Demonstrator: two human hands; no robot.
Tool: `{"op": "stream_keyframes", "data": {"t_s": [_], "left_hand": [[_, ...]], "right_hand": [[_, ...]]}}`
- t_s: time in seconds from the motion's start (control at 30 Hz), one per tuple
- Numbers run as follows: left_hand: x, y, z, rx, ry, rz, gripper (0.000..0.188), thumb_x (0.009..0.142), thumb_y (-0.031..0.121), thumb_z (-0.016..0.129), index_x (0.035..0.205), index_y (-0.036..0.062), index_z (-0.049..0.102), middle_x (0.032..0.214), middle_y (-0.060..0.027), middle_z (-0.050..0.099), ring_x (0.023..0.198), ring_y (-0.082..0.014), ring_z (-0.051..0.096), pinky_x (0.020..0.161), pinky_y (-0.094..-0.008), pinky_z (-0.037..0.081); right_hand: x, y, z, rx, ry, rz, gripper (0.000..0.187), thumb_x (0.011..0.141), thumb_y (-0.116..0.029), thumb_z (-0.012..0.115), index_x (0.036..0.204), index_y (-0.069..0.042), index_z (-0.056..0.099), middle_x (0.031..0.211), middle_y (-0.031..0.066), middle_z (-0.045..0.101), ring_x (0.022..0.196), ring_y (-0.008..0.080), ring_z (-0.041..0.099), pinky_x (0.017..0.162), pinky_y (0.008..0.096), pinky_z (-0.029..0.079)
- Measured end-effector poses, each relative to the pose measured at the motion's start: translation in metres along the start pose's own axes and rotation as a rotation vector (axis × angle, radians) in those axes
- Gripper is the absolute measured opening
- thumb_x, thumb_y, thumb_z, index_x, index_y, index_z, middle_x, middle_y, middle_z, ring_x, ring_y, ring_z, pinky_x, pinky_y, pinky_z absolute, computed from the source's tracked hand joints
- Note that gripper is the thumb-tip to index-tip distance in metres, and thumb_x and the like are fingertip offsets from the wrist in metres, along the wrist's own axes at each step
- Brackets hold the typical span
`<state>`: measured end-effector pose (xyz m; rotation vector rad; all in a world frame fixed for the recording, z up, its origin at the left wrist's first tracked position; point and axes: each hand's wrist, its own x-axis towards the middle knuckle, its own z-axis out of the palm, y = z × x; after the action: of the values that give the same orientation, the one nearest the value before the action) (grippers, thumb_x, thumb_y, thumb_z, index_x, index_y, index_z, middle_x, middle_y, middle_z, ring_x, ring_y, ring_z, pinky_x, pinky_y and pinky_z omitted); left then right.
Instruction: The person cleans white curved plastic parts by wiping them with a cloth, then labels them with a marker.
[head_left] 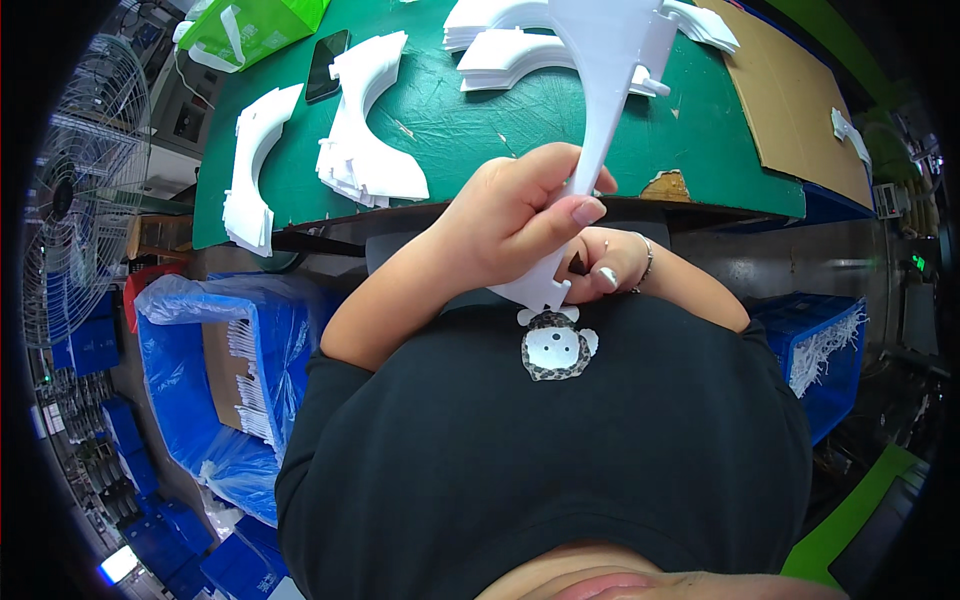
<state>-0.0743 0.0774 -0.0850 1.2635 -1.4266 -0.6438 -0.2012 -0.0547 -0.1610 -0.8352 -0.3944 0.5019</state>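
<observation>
A glossy white curved plastic part (612, 85) rises in front of my chest, its broad end high over the green table. My left hand (520, 210) is closed round its narrow middle, thumb lying across the front. My right hand (612, 262) is beside the part's lower, notched end, fingers curled. A small dark thing (577, 264) shows between those fingers; I cannot tell its kind. Stacks of similar white curved parts lie on the table: one at the left (252, 165), another (368, 120) to its right, and more (515, 58) beyond my hands.
A black phone (327, 66) and a green bag (250, 35) are at the table's far left. Brown cardboard (790, 100) covers its right end. A blue crate lined with clear plastic (180, 300) stands left, another blue crate (825, 400) right. A fan (80, 190) stands far left.
</observation>
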Motion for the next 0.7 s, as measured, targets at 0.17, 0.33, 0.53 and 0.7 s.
{"op": "stream_keyframes", "data": {"t_s": [0.17,0.33,0.53,0.7], "left_hand": [[-0.009,-0.015,-0.005,-0.219,0.230,0.047,0.039,0.097,0.039,0.054,0.079,0.0043,0.051,0.063,-0.0010,0.045,0.057,-0.0090,0.040,0.054,-0.0265,0.034],[-0.010,-0.032,-0.021,-0.304,0.647,0.149,0.039,0.102,0.033,0.037,0.076,0.0058,0.049,0.070,-0.0075,0.049,0.068,-0.0172,0.048,0.068,-0.0337,0.041],[-0.009,-0.017,-0.023,-0.637,0.987,0.035,0.052,0.104,0.032,0.025,0.128,-0.0046,0.053,0.117,-0.0182,0.062,0.099,-0.0253,0.061,0.082,-0.0377,0.050],[-0.016,-0.017,-0.002,-0.789,0.693,0.005,0.053,0.106,0.037,0.035,0.142,-0.0021,0.040,0.113,-0.0151,0.062,0.084,-0.0165,0.061,0.071,-0.0350,0.056]], "right_hand": [[0.007,-0.011,0.005,-0.004,0.096,-0.094,0.049,0.091,-0.051,0.061,0.066,-0.014,0.042,0.057,-0.0049,0.034,0.051,0.0072,0.029,0.048,0.0254,0.022],[0.009,-0.024,0.006,-0.038,0.428,-0.159,0.047,0.102,-0.046,0.040,0.074,-0.009,0.047,0.060,-0.0046,0.032,0.054,0.0075,0.028,0.050,0.0231,0.026],[0.010,-0.049,0.009,-0.505,0.812,-0.389,0.029,0.105,-0.026,0.042,0.090,-0.006,0.056,0.072,-0.0051,0.042,0.063,0.0033,0.036,0.056,0.0198,0.033],[0.019,-0.069,0.018,-0.651,0.868,-0.606,0.022,0.102,-0.023,0.051,0.094,-0.004,0.059,0.075,-0.0052,0.045,0.066,0.0021,0.037,0.058,0.0204,0.033]]}}
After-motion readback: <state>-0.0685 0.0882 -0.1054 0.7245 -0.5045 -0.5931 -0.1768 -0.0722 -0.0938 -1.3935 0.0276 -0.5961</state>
